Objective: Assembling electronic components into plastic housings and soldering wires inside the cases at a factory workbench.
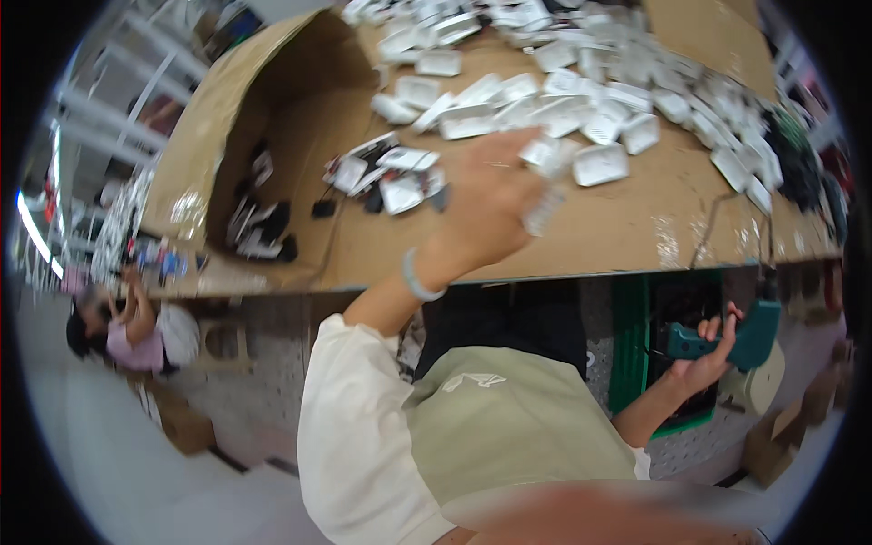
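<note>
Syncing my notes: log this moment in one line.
left hand: blurred, near white parts | right hand: holding teal tool | cardboard box: open, left side

Cardboard-topped table (627,222) with white casings (468,121), open carton (195,173)

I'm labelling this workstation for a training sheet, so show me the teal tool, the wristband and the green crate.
Teal tool (757,338): head view, on its body.
Wristband (411,274): head view, on its outer surface.
Green crate (628,341): head view, on its left wall.
</note>
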The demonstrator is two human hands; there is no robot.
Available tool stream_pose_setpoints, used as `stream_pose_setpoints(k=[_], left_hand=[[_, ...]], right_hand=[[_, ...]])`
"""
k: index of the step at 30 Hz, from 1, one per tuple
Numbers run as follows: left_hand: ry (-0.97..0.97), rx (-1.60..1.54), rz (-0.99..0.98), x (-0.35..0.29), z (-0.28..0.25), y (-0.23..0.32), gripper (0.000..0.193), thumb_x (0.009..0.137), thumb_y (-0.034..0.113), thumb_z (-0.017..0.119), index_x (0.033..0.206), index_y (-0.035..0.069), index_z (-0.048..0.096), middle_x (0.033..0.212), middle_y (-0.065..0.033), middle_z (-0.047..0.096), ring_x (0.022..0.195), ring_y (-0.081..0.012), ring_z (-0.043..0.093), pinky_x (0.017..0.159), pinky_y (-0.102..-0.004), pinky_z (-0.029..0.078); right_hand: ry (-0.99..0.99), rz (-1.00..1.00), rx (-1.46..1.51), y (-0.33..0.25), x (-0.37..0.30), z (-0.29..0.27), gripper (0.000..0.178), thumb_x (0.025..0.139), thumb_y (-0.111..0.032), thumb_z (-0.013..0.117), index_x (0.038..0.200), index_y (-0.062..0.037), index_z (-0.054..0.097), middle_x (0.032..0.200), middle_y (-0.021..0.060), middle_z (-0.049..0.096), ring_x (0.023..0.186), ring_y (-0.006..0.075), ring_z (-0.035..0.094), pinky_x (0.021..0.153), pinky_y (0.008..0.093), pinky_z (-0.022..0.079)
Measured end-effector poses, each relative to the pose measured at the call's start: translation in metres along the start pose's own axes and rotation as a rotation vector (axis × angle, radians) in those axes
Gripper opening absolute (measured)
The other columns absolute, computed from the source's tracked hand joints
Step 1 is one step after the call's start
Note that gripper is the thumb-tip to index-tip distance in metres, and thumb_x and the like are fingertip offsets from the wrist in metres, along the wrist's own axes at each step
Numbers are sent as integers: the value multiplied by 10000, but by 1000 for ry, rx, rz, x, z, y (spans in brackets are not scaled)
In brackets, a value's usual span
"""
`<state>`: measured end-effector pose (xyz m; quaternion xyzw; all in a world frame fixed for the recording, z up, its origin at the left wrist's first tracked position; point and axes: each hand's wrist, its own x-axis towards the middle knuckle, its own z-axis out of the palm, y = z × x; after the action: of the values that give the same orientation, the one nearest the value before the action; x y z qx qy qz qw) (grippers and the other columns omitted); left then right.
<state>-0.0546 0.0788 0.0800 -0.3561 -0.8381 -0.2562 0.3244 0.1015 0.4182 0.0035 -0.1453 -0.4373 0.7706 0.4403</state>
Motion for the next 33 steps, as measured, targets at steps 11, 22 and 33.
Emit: stream_pose_setpoints(k=[11, 22, 33], left_hand=[[89, 360, -906, -163, -97, -210, 735, 1003, 480, 587, 1531, 14, 377, 1408, -328, 505, 1271, -499, 497, 1086, -525, 399], [-296, 823, -986, -102, -89, -149, 482, 1014, 450, 532, 1302, 75, 626, 1419, -253, 519, 1352, -514, 420, 1040, -839, 224], [-487, 181, -629, -21, 55, -328, 565, 819, 224, 697, 1376, 194, 601, 1583, -282, 333, 1475, -461, 297, 1181, -587, 244]], right_hand=[[-310, 123, -38, 28, -14, 78, 186, 1026, -70, 568, 1192, 15, 559, 1174, 90, 619, 676, 65, 445, 622, 230, 407], [-250, 130, -151, 32, -28, 93, 219, 994, -30, 579, 1206, 17, 545, 1135, 118, 626, 645, 70, 458, 575, 231, 402], [-223, 158, -122, 30, -41, 100, 199, 984, -10, 563, 1181, 22, 552, 1130, 137, 627, 623, 73, 466, 555, 247, 422]])
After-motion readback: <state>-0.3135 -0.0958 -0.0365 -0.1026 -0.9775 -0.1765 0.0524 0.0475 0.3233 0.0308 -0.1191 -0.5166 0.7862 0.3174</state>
